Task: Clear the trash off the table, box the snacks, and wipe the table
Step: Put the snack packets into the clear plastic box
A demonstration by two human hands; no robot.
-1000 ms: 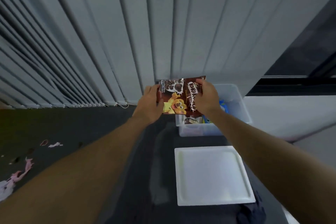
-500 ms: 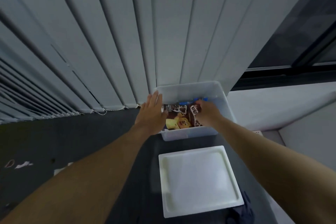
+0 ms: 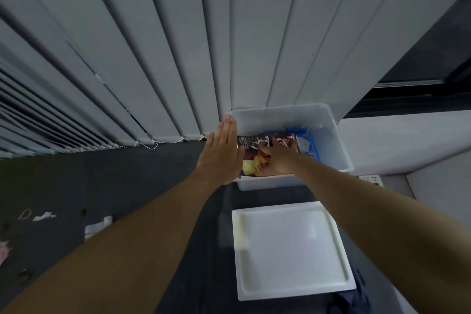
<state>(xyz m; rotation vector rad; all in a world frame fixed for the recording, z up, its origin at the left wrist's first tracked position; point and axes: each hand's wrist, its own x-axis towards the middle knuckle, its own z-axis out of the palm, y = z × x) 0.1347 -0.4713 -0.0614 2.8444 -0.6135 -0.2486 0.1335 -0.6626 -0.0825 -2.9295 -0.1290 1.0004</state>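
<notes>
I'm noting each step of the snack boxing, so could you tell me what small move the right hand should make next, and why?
Probably let go and lift out. The right hand presses the brown chocolate snack packet down inside the clear plastic storage box, beside a blue packet, while the open left hand steadies the box's side. The packet looks placed.

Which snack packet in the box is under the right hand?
The brown packet, pressed down by the right hand. The blue packet lies beside it, untouched, farther right in the box.

The right hand (image 3: pixel 279 160) covers the middle of the snack bag (image 3: pixel 254 148), so its grip cannot be told. The dark cloth (image 3: pixel 354 301) is cut off at the bottom edge.
</notes>
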